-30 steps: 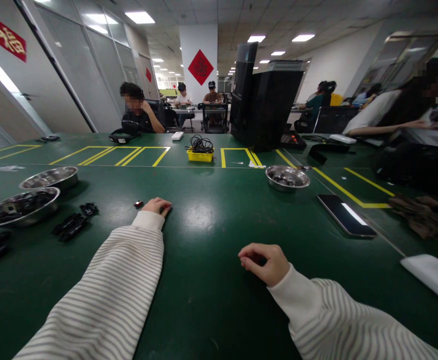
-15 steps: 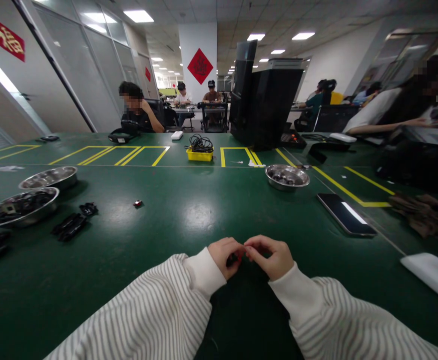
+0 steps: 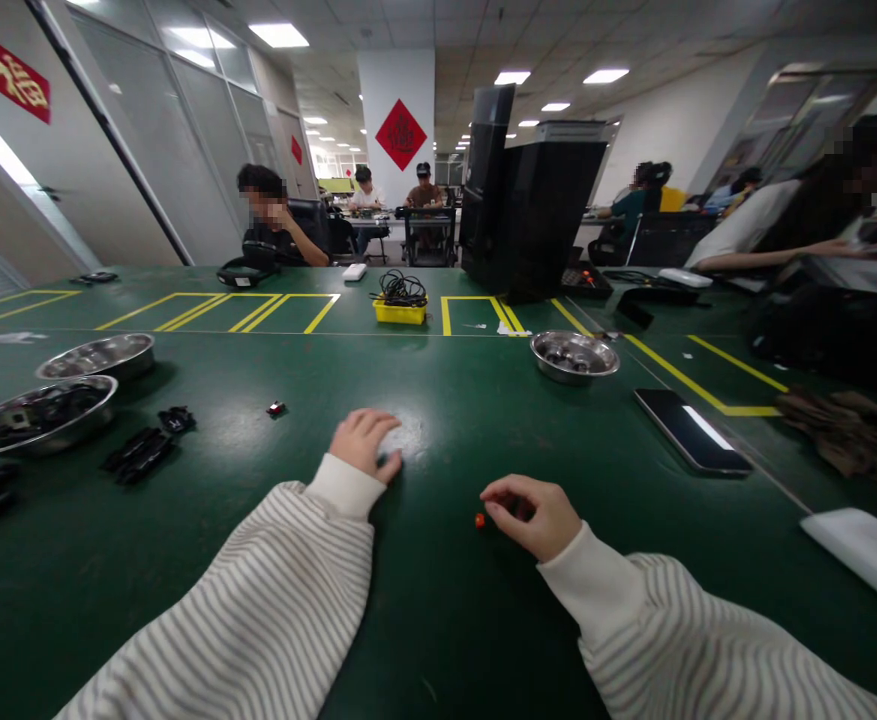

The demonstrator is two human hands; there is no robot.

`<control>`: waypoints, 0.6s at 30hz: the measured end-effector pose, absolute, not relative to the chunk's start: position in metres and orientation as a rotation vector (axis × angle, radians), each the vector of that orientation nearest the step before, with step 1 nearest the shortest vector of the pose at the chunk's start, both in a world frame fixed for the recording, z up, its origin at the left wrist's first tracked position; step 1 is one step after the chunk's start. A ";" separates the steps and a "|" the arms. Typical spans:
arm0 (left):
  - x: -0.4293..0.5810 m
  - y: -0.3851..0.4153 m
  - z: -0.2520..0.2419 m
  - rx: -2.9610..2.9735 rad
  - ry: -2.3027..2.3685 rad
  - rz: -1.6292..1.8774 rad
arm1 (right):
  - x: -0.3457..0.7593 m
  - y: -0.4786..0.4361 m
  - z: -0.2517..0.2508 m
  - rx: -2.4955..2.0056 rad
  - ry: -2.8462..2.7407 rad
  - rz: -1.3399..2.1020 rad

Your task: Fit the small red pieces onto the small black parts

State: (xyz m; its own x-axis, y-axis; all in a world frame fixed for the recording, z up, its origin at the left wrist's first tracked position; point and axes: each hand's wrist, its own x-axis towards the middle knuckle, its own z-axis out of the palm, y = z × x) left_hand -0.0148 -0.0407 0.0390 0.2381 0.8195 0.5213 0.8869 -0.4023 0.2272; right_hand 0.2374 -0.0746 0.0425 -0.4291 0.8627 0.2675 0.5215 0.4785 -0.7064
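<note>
My left hand (image 3: 365,442) is over the green table (image 3: 423,620) with its fingers apart and nothing in it. To the right, my right hand (image 3: 534,514) has its thumb and fingertips brought close together; whether they pinch something tiny is too small to tell. A small orange-red piece (image 3: 480,520) is just left of the right fingertips. Farther off to the left, a small red and white part (image 3: 277,409) lies on the table.
Left are two metal bowls (image 3: 100,356), (image 3: 37,412) and black parts (image 3: 138,455). Another bowl (image 3: 574,356), a phone (image 3: 691,430) and a white object (image 3: 865,560) are right. A yellow tray (image 3: 400,312) holds cables. People sit beyond the table and at the right.
My left hand has moved away from the right hand, left and forward, and its fingers have opened. The orange-red piece now shows beside my right hand, which has hardly moved.
</note>
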 end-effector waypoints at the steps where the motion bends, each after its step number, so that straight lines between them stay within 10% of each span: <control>1: -0.033 -0.035 0.041 -2.206 -1.789 -0.787 | 0.237 -0.075 0.043 -1.138 -2.140 0.698; 18: -0.164 -0.004 0.030 -1.573 -2.543 -0.502 | 0.237 -0.077 0.037 -1.093 -2.318 0.597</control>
State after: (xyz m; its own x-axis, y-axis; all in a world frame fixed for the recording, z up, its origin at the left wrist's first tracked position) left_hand -0.1638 -0.0043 0.0301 -0.4573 0.8496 0.2627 0.8857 0.4088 0.2200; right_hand 0.2367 -0.0775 0.0371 -0.5493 0.7960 0.2541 0.5744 0.5806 -0.5770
